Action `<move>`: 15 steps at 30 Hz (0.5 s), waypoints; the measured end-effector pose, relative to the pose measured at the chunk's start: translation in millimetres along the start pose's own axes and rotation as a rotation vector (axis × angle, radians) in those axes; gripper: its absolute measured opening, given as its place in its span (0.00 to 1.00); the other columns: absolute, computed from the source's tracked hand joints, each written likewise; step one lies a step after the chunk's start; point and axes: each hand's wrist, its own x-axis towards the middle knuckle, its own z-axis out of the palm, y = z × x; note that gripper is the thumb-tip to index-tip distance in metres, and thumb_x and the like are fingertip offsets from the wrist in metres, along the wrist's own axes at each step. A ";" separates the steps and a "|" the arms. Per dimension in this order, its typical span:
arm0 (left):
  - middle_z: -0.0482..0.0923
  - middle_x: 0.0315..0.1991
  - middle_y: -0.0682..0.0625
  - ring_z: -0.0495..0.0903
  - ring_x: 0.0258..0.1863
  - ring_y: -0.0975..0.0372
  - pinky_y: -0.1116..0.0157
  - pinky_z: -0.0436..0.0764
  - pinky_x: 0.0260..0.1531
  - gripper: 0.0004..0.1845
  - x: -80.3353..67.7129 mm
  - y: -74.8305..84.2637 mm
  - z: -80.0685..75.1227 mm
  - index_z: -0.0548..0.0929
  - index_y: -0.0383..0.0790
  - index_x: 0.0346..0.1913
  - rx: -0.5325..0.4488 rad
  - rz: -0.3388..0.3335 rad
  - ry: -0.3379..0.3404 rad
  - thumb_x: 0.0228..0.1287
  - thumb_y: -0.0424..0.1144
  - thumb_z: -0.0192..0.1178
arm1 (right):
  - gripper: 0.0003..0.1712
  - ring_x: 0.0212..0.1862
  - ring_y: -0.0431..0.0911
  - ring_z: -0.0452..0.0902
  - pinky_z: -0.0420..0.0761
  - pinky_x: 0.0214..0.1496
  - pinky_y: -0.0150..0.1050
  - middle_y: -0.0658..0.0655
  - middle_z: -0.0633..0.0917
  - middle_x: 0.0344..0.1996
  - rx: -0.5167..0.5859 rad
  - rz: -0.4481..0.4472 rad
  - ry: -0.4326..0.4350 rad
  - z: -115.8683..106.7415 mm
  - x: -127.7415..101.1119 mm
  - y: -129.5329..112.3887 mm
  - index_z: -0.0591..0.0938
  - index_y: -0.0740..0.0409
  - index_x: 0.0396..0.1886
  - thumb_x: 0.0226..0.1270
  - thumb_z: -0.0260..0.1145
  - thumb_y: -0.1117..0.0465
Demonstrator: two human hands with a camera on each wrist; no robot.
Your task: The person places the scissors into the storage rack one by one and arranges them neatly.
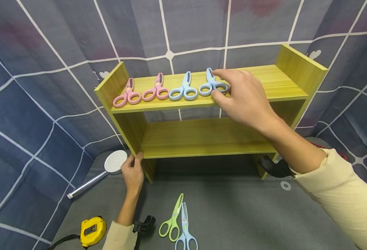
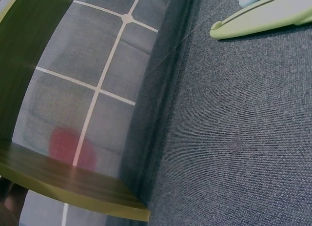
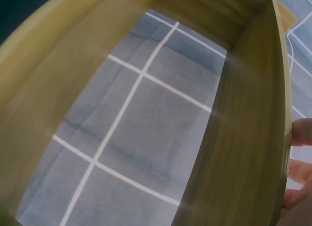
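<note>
Presently, the right hand (image 1: 244, 92) is closing a part-bent grip around the rightmost blue scissors (image 1: 212, 82), thumb by the handles and forefinger beside the blades; how firmly it is pressing, I cannot tell. Those scissors are lying on top of the wooden shelf (image 1: 202, 137), handles facing its near edge, so a hasty pull nearward could be sending them over. A leftward slip could be knocking the neighbouring blue scissors (image 1: 185, 85) toward two pink scissors (image 1: 157, 87). Lower left, the left hand (image 1: 133, 173) is gripping the shelf's side; if it were tugging unevenly, the unit could be tilting and shedding the row. Nearer still, green scissors (image 1: 172, 221) and lower blue scissors (image 1: 185, 225) are lying on grey cloth (image 1: 233, 208), where anything falling might be hitting them.
</note>
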 end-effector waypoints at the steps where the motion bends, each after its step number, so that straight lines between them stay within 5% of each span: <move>1: 0.81 0.32 0.64 0.77 0.33 0.72 0.73 0.74 0.38 0.10 0.0 0.0 0.0 0.83 0.17 0.39 0.003 -0.001 -0.001 0.63 0.24 0.57 | 0.23 0.41 0.54 0.71 0.67 0.47 0.50 0.60 0.84 0.49 0.021 -0.017 0.039 1.3 -3.0 0.1 0.82 0.59 0.58 0.63 0.60 0.62; 10: 0.81 0.31 0.64 0.77 0.33 0.71 0.73 0.74 0.39 0.10 0.8 1.1 -0.3 0.83 0.17 0.40 0.003 -0.016 0.006 0.63 0.25 0.57 | 0.09 0.37 0.51 0.71 0.68 0.48 0.38 0.63 0.78 0.29 0.439 -0.283 0.590 39.9 -55.5 0.4 0.85 0.68 0.32 0.57 0.60 0.68; 12: 0.81 0.32 0.64 0.77 0.33 0.71 0.73 0.74 0.39 0.10 0.7 1.8 0.0 0.83 0.17 0.40 0.005 -0.017 0.004 0.63 0.25 0.57 | 0.08 0.36 0.53 0.71 0.69 0.50 0.40 0.62 0.78 0.27 0.478 -0.351 0.648 54.0 -73.1 -0.7 0.83 0.69 0.28 0.55 0.59 0.69; 15: 0.81 0.32 0.64 0.77 0.33 0.72 0.73 0.74 0.39 0.10 0.4 2.0 0.3 0.83 0.17 0.40 0.012 -0.020 0.004 0.63 0.24 0.57 | 0.08 0.34 0.55 0.73 0.72 0.49 0.40 0.61 0.79 0.27 0.500 -0.435 0.585 76.5 -105.1 -1.7 0.82 0.69 0.28 0.53 0.58 0.70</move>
